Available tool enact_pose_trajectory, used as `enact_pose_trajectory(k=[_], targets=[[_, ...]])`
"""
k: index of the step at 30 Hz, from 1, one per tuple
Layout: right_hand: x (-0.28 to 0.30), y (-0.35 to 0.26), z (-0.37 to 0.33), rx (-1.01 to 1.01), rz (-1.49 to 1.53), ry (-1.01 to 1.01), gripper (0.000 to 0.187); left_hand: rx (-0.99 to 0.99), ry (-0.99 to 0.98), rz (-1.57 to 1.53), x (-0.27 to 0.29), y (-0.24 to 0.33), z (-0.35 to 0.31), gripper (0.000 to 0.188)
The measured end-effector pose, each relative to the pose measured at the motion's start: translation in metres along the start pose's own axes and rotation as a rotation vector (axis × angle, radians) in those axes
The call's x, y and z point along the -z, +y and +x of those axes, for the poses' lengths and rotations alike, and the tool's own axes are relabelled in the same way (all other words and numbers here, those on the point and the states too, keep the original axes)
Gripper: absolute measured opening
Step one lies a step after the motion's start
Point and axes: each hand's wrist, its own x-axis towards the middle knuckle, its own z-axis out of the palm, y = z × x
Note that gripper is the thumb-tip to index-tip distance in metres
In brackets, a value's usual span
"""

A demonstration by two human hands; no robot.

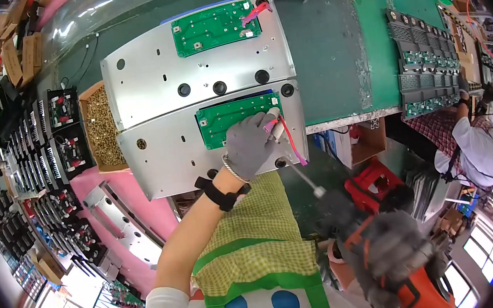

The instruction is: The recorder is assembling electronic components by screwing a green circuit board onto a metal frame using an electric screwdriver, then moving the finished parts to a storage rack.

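Note:
My left hand [251,144], in a grey glove, reaches over the right end of the nearer green circuit board [210,124]. Its fingers close round pink and red wires [292,140] there; the fingertips' exact grip is partly hidden. That board lies on a silver metal plate [166,162]. At the lower right my gloved right hand [395,249] is wrapped round an orange and black power screwdriver [423,292]. The tool's long bit [303,175] points toward the plate's near right corner, close to a black round grommet [280,162].
A second metal plate [143,86] with its own green board [215,30] lies beyond. Brass screws fill a box [102,127] at the left. Black racks of parts stand farther left. Black panels with boards [426,63] line the right, where a co-worker [480,147] is. A red crate [376,182] stands below.

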Motion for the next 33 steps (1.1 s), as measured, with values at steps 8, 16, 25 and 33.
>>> enact_pose_trajectory(k=[8, 16, 25, 33], targets=[[0.009, 0.010, 0.011, 0.319, -0.281, 0.199, 0.046, -0.187, 0.239, 0.048, -0.009, -0.007, -0.002, 0.018], [0.025, 0.027, -0.025, 0.055, -0.279, 0.159, 0.043, -0.147, 0.112, 0.126, -0.011, -0.005, -0.003, 0.033], [0.031, 0.030, -0.049, -0.159, -0.228, 0.167, 0.043, -0.194, 0.120, 0.067, -0.011, -0.007, -0.001, 0.026], [0.031, 0.024, -0.039, -0.203, -0.062, 0.165, 0.044, 0.106, 0.099, -0.106, 0.009, 0.018, -0.025, 0.015]])
